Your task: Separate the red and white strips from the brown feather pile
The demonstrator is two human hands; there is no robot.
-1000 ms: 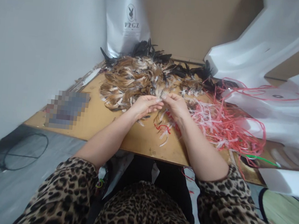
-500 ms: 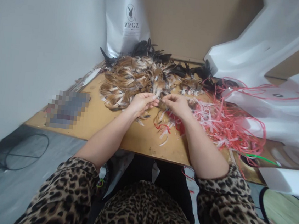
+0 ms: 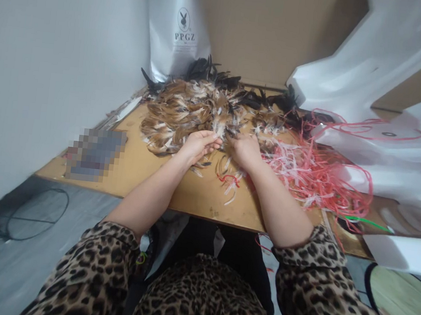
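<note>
My fingers are curled in at the near edge of the feather pile [image 3: 196, 111]: those of my left hand [image 3: 197, 145] are pinched together on a small tuft of pale quill ends, thumb against fingertips. My right hand [image 3: 244, 148] is bent knuckles-up just beside it, its fingertips tucked down into the feathers, so I cannot tell whether they grip anything.

The feathers are soft, curved and glossy, mostly russet and tan with fluffy white bases, and a fringe of black ones lies along the far side. They spread in a loose fan on the worn, scuffed plywood board [image 3: 145, 170], directly beyond my fingertips and touching them. A few stray feathers lie under my wrists.

To the right of my right hand a tangle of thin red and pink plastic strips [image 3: 314, 173] sprawls, flat and ribbon-like. A smooth silver foil bag [image 3: 177, 23] stands upright behind the pile.
</note>
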